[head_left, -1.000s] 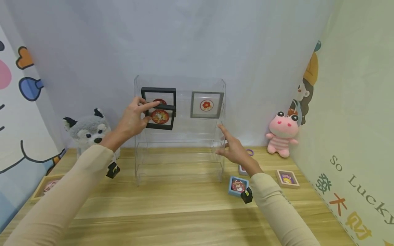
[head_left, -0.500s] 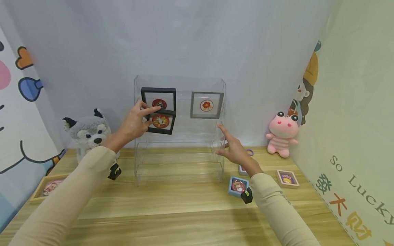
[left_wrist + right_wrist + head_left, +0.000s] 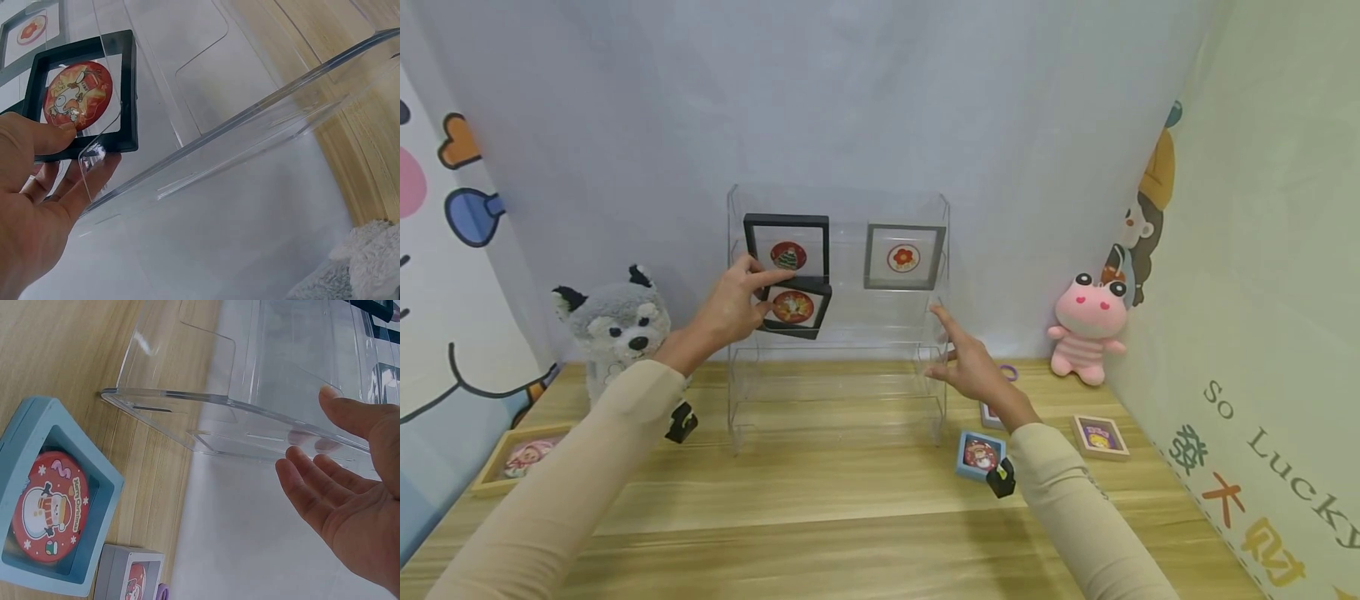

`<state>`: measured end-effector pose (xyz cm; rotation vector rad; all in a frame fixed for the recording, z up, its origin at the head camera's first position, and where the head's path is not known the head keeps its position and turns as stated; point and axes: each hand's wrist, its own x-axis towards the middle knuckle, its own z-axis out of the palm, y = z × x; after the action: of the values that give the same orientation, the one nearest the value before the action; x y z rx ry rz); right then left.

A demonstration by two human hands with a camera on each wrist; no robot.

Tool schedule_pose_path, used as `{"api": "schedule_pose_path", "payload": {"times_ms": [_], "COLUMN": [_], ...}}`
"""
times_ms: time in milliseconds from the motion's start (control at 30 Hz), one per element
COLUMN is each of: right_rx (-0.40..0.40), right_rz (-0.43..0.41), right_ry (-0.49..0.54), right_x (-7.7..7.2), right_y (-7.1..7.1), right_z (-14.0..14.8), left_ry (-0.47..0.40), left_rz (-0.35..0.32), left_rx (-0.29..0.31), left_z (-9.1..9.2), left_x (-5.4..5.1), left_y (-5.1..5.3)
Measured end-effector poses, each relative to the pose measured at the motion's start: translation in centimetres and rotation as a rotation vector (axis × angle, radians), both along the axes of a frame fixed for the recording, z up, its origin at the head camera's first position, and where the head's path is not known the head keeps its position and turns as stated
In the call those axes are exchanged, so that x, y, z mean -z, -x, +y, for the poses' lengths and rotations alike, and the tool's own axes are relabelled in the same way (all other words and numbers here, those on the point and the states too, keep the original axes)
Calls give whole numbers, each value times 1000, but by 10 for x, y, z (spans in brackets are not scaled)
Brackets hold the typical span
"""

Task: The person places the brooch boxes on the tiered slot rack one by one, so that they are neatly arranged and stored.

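Observation:
My left hand pinches a small black display frame with a round red and orange badge inside. In the left wrist view the thumb lies on the front of that frame and the fingers are behind it. The frame tilts slightly at the left of the clear acrylic rack, on its second tier; whether it touches the shelf I cannot tell. Above it stands another black frame with a tree badge. My right hand, fingers extended and holding nothing, is beside the rack's right side panel.
A grey frame stands at the rack's upper right. On the table lie a blue frame, a beige frame, a purple ring and a wooden-toned frame. A husky plush and a pink plush flank the rack.
My left hand has lowered the black frame from in front of the top one to the tier below, uncovering the tree badge. The right hand stays put.

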<state>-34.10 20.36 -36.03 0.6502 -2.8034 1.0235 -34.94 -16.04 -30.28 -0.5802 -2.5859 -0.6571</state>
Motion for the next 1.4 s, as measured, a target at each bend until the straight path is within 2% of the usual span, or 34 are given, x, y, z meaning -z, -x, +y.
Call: {"api": "schedule_pose_path", "payload": {"times_ms": [533,733,1167,1400], "right_rx": [8,11,10,4], "right_rz": [-10,-12,-22,-27], "right_ry": [5,2,4,20], "right_x": [1,2,-1,1], "right_y": [1,2,2,1], "right_z": [1,1,0,0], "left_ry": [-1,7,94,93], "left_rz": [-49,-101,-217,-210], "left_rx": [-32,-51,-78,-66], "left_z": [-1,0,2,2], "left_x": [-3,-6,-23,-29], "left_y": [1,0,5,0]}}
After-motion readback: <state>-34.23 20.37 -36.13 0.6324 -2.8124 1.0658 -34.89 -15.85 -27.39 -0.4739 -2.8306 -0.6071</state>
